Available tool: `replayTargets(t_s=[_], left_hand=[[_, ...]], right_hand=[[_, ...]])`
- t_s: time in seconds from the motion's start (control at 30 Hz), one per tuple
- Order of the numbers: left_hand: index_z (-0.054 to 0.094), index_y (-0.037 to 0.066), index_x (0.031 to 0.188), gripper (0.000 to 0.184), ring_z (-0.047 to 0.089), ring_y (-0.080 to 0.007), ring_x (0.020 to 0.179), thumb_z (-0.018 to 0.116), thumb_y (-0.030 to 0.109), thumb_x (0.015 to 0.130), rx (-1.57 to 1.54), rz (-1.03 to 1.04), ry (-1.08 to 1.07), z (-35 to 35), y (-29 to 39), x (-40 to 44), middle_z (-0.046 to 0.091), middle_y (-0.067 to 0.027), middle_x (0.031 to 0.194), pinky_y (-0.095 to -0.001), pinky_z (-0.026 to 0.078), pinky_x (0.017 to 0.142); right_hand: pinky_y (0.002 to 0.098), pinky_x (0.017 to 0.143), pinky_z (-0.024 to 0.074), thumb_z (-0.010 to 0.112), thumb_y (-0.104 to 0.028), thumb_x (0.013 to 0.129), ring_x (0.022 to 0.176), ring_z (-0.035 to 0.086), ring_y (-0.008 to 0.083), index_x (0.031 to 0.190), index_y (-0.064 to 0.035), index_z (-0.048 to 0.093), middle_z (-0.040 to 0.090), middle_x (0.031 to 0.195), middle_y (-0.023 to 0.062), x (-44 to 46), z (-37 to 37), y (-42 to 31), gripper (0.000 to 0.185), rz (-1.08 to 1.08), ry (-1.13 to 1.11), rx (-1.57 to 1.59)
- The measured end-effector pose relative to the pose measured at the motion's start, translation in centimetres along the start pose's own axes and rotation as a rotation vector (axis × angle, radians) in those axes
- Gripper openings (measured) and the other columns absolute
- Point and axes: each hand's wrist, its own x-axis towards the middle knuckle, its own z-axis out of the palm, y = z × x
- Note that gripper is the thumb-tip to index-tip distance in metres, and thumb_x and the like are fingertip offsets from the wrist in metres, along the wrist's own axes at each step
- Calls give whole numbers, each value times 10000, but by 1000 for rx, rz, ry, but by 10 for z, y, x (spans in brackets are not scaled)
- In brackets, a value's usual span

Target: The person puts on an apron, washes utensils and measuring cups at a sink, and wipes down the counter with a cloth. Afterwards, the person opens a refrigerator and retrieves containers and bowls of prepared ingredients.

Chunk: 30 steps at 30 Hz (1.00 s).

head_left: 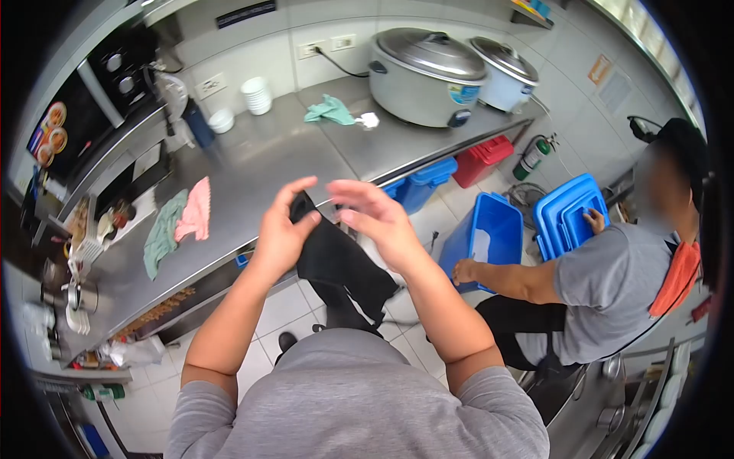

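Note:
My left hand (281,236) pinches the top edge of a black cloth (340,260) between thumb and fingers. The cloth hangs down in front of my body, and thin strap-like edges show at its lower right. I cannot tell exactly what kind of garment it is. Just right of the cloth's top, my right hand (376,222) is raised with its fingers apart and curved, holding nothing that I can see. Both hands are over the front edge of the steel counter (252,172).
Two rice cookers, one large (428,76) and one smaller (505,73), stand on the counter with stacked white bowls (257,96) and cloths (194,209). At right, a co-worker (619,283) touches a blue bin (497,218) and holds its lid (569,210). A fire extinguisher (533,159) stands behind.

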Motion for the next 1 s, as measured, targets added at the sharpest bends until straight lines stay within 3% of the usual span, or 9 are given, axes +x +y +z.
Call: replayTargets(t_s=[0.07,0.23,0.37,0.5,0.57,0.73,0.83,0.97,1.0], left_hand=[[567,64,1222,412,548,-108,911,587,-82,837,-246,-122,169,-35,3,-5,583,-42,1051,-235,465,806],[515,34,1260,407,609,-164,964,541,-68,866,-635,-178,240,-136,42,-30,587,-78,1099,-270,508,868],[479,-2,1279,435,612,-170,999,541,-75,855,-711,-144,162,-182,71,-47,588,-107,1117,-296,508,890],[457,9,1307,492,610,-154,997,553,-86,834,-677,-59,99,-215,96,-57,584,-99,1122,-293,505,897],[451,11,1318,524,605,-147,1005,566,-93,818,-588,48,54,-234,115,-62,569,-92,1147,-286,499,904],[307,-34,1422,634,580,-204,1128,496,-34,817,-418,227,-13,-297,155,-80,558,-157,1243,-311,447,991],[242,-90,1424,729,510,-239,1227,521,11,759,-340,276,10,-337,169,-99,466,-189,1353,-336,349,1082],[193,-114,1425,832,473,-289,1264,522,-21,666,-293,278,67,-393,181,-129,397,-242,1400,-361,312,1114],[351,-122,1367,738,551,-239,1164,487,-36,647,-363,299,80,-403,184,-139,517,-203,1294,-319,343,1085]], right_hand=[[387,997,391,677,-85,784,1217,479,230,1252,-68,524,523,1289,88,-14,3,26,493,-172,134,-474],[372,1095,290,666,17,590,1313,363,326,1351,-52,398,405,1369,183,-79,-5,138,810,147,360,-685],[545,1077,248,693,-144,725,1405,187,332,1490,-83,154,186,1540,104,-122,7,281,938,1020,573,216],[476,1074,307,733,-28,672,1378,255,377,1486,-116,180,254,1500,175,-104,82,374,988,623,356,-372],[422,1072,320,725,5,669,1338,323,374,1477,-106,200,325,1459,181,-69,131,357,970,622,405,-264],[500,1047,309,612,-422,862,1298,378,311,1412,-114,318,427,1377,158,-28,183,344,696,759,357,364],[485,1038,322,617,-434,862,1259,413,286,1394,-93,330,443,1350,148,-11,220,347,694,824,141,711],[471,951,425,634,-313,867,1130,542,252,1056,-53,584,602,1151,145,16,270,352,325,770,11,523],[452,910,455,637,-251,859,1036,595,240,917,-75,605,656,1027,106,28,268,346,188,714,69,669]])
